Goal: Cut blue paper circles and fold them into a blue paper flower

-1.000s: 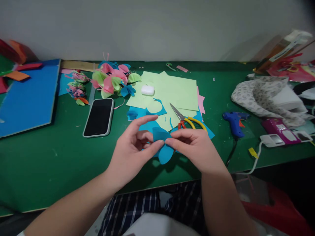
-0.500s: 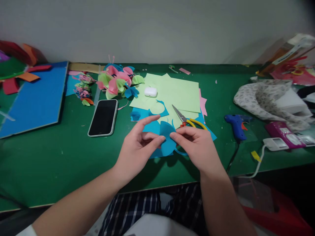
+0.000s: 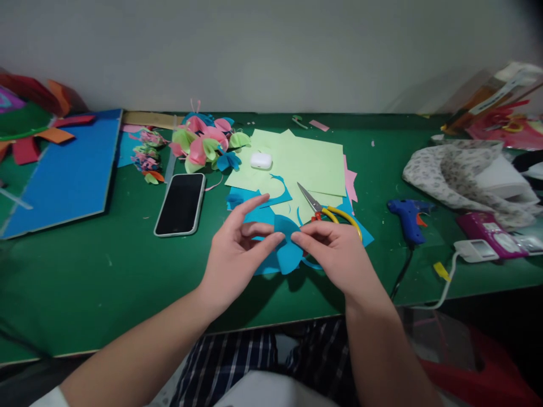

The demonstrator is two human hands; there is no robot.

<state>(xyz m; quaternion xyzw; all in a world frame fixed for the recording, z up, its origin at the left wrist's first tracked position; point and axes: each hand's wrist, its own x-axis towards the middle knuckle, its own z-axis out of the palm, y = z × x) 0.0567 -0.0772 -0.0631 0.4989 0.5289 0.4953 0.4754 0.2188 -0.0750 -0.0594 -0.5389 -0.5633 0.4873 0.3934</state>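
Observation:
Between my hands is a blue paper cutout point(image 3: 288, 257) with a rounded edge, apparently folded. My left hand point(image 3: 241, 249) pinches its left side with thumb and a bent finger, while the index finger stretches away above it. On the right side, my right hand point(image 3: 331, 249) grips the same piece between thumb and forefinger. Just beyond that hand lie scissors point(image 3: 316, 208) with yellow and red handles, their blades pointing away to the left. Under and behind the hands are blue paper scraps point(image 3: 282, 195) and light green sheets point(image 3: 314, 161).
A white earbud case point(image 3: 261, 161) rests on the green sheets. Left of them are a phone point(image 3: 180, 203), paper flowers point(image 3: 207, 141) and a blue board point(image 3: 80, 175). To the right lie a blue glue gun point(image 3: 409, 217), a patterned cloth point(image 3: 449, 169) and a magenta device point(image 3: 487, 232).
The view has shifted slightly. The blue cutout has turned a little between my fingers and looks narrower; both hands keep their pinch on it.

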